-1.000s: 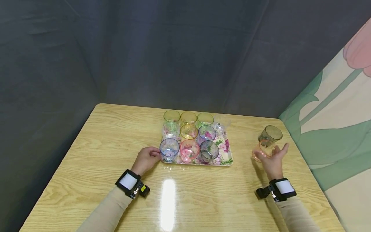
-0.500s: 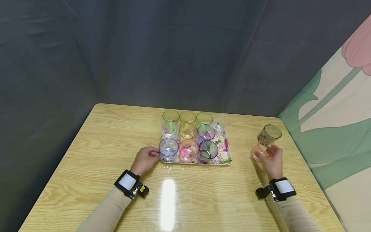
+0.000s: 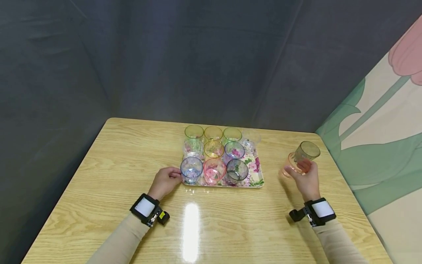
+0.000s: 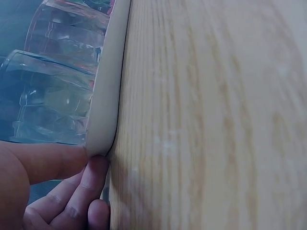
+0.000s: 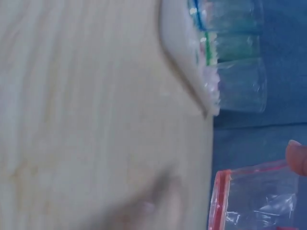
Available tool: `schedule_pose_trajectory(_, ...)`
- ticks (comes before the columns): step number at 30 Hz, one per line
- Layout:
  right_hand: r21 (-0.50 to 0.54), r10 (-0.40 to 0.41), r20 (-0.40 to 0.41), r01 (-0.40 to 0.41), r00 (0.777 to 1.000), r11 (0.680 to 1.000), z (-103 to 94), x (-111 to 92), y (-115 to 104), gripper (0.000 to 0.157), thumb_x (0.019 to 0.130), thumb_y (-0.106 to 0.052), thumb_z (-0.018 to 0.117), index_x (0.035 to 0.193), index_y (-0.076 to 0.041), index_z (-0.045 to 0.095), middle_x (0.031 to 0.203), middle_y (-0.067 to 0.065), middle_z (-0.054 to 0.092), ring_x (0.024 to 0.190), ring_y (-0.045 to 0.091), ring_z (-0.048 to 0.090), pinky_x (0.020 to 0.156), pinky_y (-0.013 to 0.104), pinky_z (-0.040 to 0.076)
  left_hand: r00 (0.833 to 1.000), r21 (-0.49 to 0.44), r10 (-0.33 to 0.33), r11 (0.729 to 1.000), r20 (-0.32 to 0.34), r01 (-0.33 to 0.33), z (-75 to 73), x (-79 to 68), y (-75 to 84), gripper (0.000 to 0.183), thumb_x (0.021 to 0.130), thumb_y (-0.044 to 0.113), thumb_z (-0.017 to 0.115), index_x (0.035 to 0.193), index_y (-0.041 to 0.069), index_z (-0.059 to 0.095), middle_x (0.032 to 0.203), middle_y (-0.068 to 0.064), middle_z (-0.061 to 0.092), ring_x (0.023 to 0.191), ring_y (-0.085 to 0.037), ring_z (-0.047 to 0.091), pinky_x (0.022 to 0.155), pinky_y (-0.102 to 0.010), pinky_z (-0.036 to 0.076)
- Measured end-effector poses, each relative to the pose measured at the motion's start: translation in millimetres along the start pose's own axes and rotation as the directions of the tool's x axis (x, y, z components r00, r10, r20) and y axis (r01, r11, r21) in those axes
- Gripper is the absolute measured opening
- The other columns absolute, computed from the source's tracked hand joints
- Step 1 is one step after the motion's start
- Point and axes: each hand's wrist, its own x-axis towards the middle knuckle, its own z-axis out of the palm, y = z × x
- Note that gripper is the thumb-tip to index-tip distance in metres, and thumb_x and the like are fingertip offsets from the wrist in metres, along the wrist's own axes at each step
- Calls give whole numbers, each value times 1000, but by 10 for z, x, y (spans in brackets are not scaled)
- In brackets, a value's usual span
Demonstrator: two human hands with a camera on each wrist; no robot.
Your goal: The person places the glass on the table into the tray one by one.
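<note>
At the table's right side my right hand [image 3: 306, 179] holds a clear tumbler with an orange tint [image 3: 287, 168] between thumb and fingers. In the right wrist view, the tumbler's orange base [image 5: 219, 199] tilts toward the wood, with a blurred reflection below it. Just behind it stands a smoky olive tumbler [image 3: 306, 149]. My left hand [image 3: 165, 182] pinches the front left corner of a floral tray [image 3: 256, 180]; thumb and fingertips meet the white tray edge [image 4: 106, 86] in the left wrist view. Nearest that hand on the tray is a blue tumbler [image 3: 192, 170].
Tinted tumblers fill most of the tray in rows, among them a pink one [image 3: 215, 174] and a grey one [image 3: 237, 172] in front. A clear tumbler [image 3: 250, 141] occupies the back right. Dark cloth [image 3: 204, 66] hangs behind the wooden table [image 3: 138, 146].
My right fingers have closed round the orange tumbler, which has moved slightly left and away from me. My left hand has stayed at the tray corner.
</note>
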Motion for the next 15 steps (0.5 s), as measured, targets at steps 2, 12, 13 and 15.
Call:
schedule_pose_trajectory(2,38,-17,-1,17,1000,999,32,-50,-185,75,79,-14,75,137,1,29,126,11,41,112,21,40,78,12,38,1000,-2,-6,1000,3,6,0,0,1,22,81,11,70,101,3,69,88,-11,70,76,-16,59,70,-32,51)
schedule_pose_trajectory(12,51,-97,152,91,983,995,192,-76,-510,79,83,-13,70,141,2,19,136,20,36,120,29,37,78,6,38,1000,0,-6,1000,2,6,-8,5,4,21,81,11,69,101,3,69,88,-11,70,75,-16,59,68,-31,50)
schedule_pose_trajectory(13,57,-102,165,94,981,994,215,-77,-528,80,83,-13,70,142,2,18,137,21,35,121,30,37,77,5,38,1000,-1,-7,1000,1,7,-5,6,6,21,81,11,69,101,3,69,87,-11,70,75,-16,59,68,-31,50)
schedule_pose_trajectory(15,65,-113,189,102,976,993,260,-73,-556,80,83,-14,70,142,1,17,138,23,35,122,32,36,77,5,38,1000,-1,-6,1000,2,6,-3,3,12,21,81,11,70,100,3,69,87,-11,70,75,-15,59,68,-31,50)
